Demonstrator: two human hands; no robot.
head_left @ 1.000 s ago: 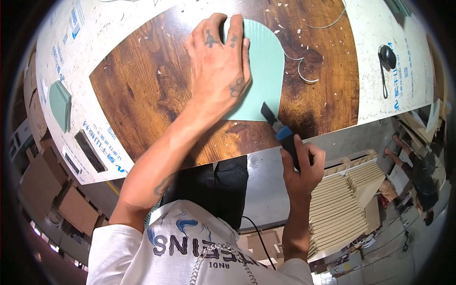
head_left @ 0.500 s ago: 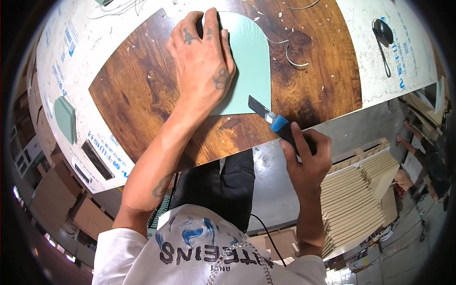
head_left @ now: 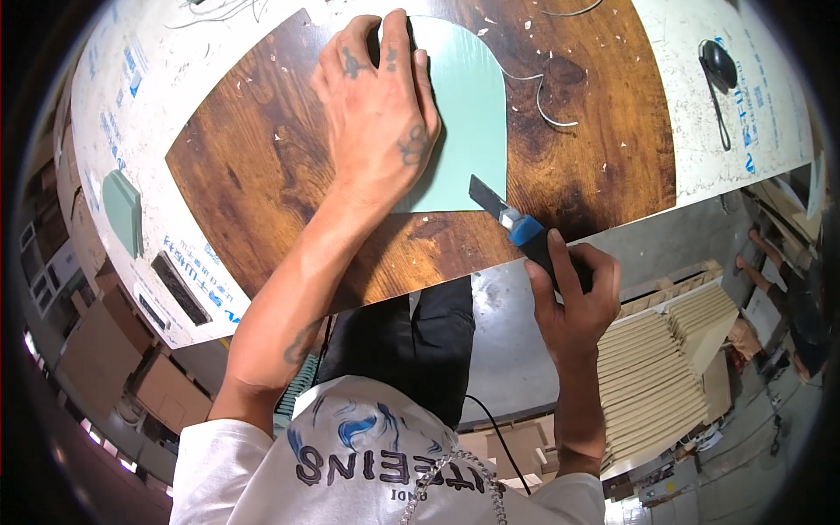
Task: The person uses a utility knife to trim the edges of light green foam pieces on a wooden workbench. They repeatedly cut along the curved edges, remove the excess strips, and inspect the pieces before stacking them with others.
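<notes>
A pale green arched panel [head_left: 472,114] lies flat on a larger wood-grain board [head_left: 604,131]. My left hand [head_left: 376,122] rests over the panel's left side with bent fingers. Something black shows between those fingers, mostly covered by the hand. In my right hand [head_left: 577,293] is a utility knife [head_left: 529,234] with a black handle, a blue collar and a slanted blade. Its blade points up and left, over the panel's lower right corner; contact cannot be told. Beside the panel's right edge, a thin curled offcut strip [head_left: 544,109] lies on the board.
Under the board is a white table [head_left: 144,197]. Small green panels [head_left: 122,210] and a black rectangular piece [head_left: 181,287] lie at left; a black oval thing with a strap [head_left: 719,66] is at right. Stacked beige panels [head_left: 652,376] stand below right. Another person's leg [head_left: 770,249] shows at far right.
The panel, board and both hands appear shifted slightly right in the picture. The knife stays in my right hand, its blade still over the panel's lower right corner.
</notes>
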